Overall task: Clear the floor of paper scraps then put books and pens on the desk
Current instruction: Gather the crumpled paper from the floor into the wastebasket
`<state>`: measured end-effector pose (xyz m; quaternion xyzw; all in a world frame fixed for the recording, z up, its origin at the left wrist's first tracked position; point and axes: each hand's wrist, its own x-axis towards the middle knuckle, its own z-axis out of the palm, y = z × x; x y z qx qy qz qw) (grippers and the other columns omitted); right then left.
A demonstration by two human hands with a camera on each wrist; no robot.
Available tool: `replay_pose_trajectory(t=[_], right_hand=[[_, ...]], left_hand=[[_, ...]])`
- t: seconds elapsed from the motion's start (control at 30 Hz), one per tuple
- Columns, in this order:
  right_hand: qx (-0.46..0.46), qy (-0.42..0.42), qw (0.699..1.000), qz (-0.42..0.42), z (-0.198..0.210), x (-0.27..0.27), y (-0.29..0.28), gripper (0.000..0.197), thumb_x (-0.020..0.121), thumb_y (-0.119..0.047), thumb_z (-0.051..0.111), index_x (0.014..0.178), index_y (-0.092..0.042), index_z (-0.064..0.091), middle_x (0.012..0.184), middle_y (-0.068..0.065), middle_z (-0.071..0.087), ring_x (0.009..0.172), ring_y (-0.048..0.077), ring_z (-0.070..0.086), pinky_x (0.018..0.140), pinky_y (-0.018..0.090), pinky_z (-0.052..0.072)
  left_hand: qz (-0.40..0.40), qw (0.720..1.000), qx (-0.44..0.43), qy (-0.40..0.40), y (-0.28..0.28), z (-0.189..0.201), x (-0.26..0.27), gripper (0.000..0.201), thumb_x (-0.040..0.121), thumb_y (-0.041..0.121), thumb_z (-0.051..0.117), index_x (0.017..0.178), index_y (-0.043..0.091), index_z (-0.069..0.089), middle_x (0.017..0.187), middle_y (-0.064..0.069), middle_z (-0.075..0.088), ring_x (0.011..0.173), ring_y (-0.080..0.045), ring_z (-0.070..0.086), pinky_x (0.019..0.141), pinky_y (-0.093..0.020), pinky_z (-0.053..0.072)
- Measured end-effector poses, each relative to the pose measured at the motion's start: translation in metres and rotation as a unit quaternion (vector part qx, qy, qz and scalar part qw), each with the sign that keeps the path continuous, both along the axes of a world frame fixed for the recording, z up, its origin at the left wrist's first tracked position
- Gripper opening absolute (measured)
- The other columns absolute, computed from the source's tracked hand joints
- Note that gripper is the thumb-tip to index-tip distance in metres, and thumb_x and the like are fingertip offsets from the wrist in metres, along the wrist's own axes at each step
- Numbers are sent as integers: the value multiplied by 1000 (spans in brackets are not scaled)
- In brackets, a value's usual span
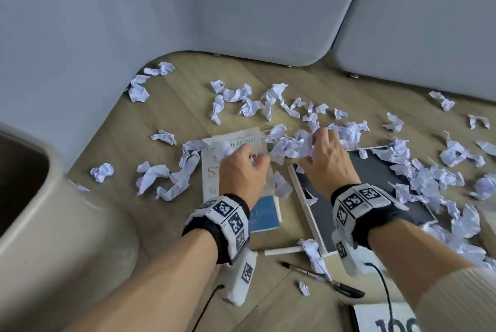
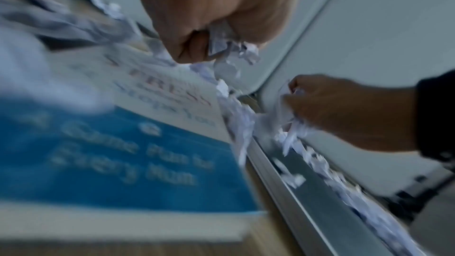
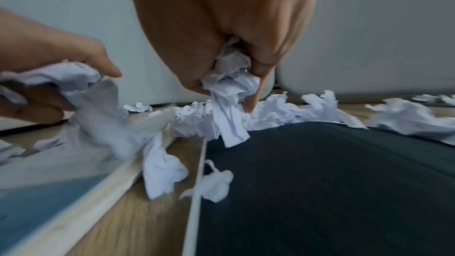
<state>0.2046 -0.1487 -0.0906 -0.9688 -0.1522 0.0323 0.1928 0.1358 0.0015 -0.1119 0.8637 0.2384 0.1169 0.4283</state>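
At the left edge a beige bin (image 1: 40,197) was cut off by the frame, with bare wooden floor (image 1: 166,224) between it and the white-and-blue book (image 1: 214,170). Crumpled paper scraps (image 1: 284,146) were gripped by the curled left hand (image 1: 241,167) above the book and by the curled right hand (image 1: 326,159) above the dark book (image 1: 375,170). Both covers were partly hidden; a black pen (image 1: 322,278) lay nearer, and the left wrist view was blurred.

The white-and-blue book (image 1: 236,167) carried a partial top line ending "Leman" and a red "S"; the left wrist view showed "Plan for" on its blue band, blurred. A card (image 1: 386,321) at bottom showed "10".
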Motion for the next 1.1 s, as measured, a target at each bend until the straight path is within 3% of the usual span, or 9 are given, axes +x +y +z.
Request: replay_pose_trajectory(t=[0.07,0.13,0.23,0.33,0.43,0.57,0.7,0.93,1.1], right_hand=[[-11,14,999,40,-8,9,22,50,83,-5,57,128,-10,35,122,15,38,79,28,54,67,36,49],[-73,38,993,90,-23,17,36,78,84,-8,62,147,-24,18,150,23,14,107,42,57,84,46,55],[-158,80,974,142,-49,24,44,88,87,-12,62,151,-36,7,158,18,-6,140,52,17,107,56,38],[-138,47,979,142,-57,22,43,62,88,-8,57,141,-27,33,144,11,28,132,40,33,98,46,45],[-137,3,981,139,-56,9,39,47,90,0,50,132,-19,42,127,9,40,115,33,43,83,36,50],[-96,-14,986,137,-55,-17,32,31,89,-3,51,118,-16,51,113,8,47,99,32,46,79,36,46],[12,-11,993,119,-36,-37,19,24,75,2,61,98,-3,59,87,14,53,76,36,53,71,35,37],[189,9,979,73,44,-65,15,20,81,-6,59,80,-20,45,83,7,54,71,24,50,59,30,40],[269,-6,959,85,131,-88,51,12,84,-8,55,77,-13,47,79,8,60,71,24,53,63,25,45]], left_hand=[[32,999,27,20,21,-1,-2,20,86,23,56,74,10,46,67,-5,50,63,-25,44,57,-30,31],[47,994,88,36,40,-3,-7,16,86,21,56,86,6,51,90,-12,54,81,-30,52,64,-33,36],[41,991,114,51,54,-12,-14,35,86,18,63,114,5,47,118,-16,42,88,-32,54,68,-34,46],[-15,984,149,94,53,-24,-14,58,88,39,64,136,24,35,126,-15,31,76,-26,51,72,-36,53],[-60,962,211,161,43,-35,-14,54,86,53,60,126,22,40,122,-13,33,78,-24,51,70,-34,47],[-128,937,278,171,28,-33,-19,24,97,26,50,117,17,41,120,-11,41,88,-27,58,68,-34,44],[-187,917,290,200,15,-19,-25,27,99,13,36,125,7,44,116,-16,57,99,-34,62,78,-40,48],[-183,923,300,158,9,58,-48,17,95,15,47,110,6,50,103,-16,63,96,-35,62,65,-37,40],[-178,916,336,128,31,161,-79,23,96,23,41,85,10,57,98,-16,65,86,-33,59,63,-32,35]])
